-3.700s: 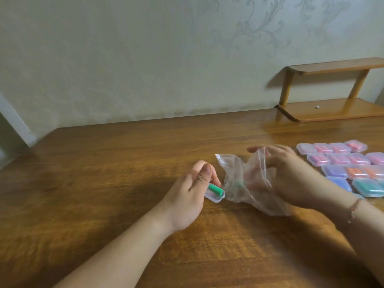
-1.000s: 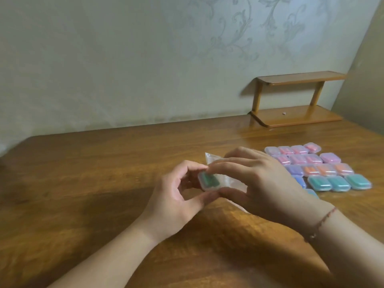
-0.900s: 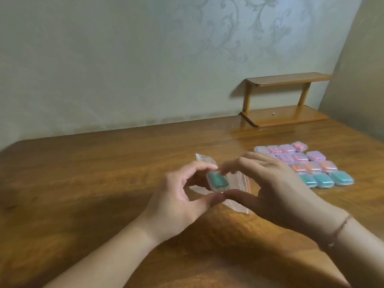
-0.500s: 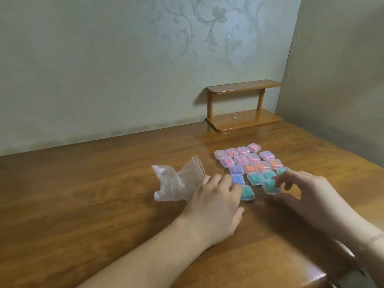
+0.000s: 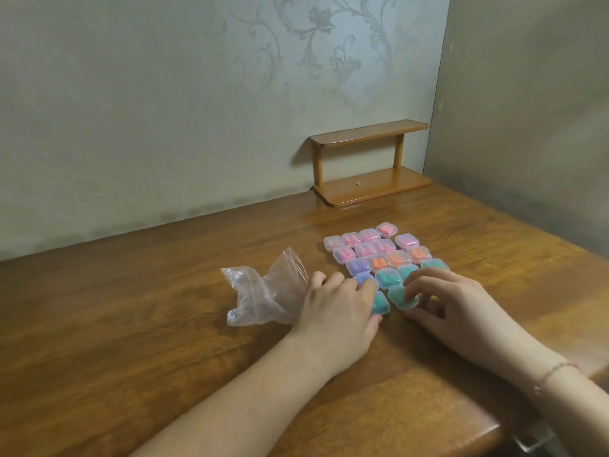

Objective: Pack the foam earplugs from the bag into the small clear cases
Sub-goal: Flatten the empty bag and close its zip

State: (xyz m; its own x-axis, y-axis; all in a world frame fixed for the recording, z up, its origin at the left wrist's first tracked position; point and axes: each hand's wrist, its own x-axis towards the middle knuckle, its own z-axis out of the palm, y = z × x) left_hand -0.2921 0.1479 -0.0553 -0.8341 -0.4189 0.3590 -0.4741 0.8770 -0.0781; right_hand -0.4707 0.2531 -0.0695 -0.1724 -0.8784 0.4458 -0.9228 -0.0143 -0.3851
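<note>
Both hands sit at the near edge of the grid of small clear plastic cases (image 5: 379,250). Your right hand (image 5: 461,311) pinches a teal-filled clear case (image 5: 400,296); your left hand (image 5: 336,308) lies with relaxed fingers across a neighbouring teal case (image 5: 380,303). Beside it, the crumpled clear plastic bag (image 5: 260,295) looks nearly spent. Push too hard and you'll likely scatter the packed rows.

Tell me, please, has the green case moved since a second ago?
Yes: the green case went from mid-air beside the bag down onto the table, joining the grid.
</note>
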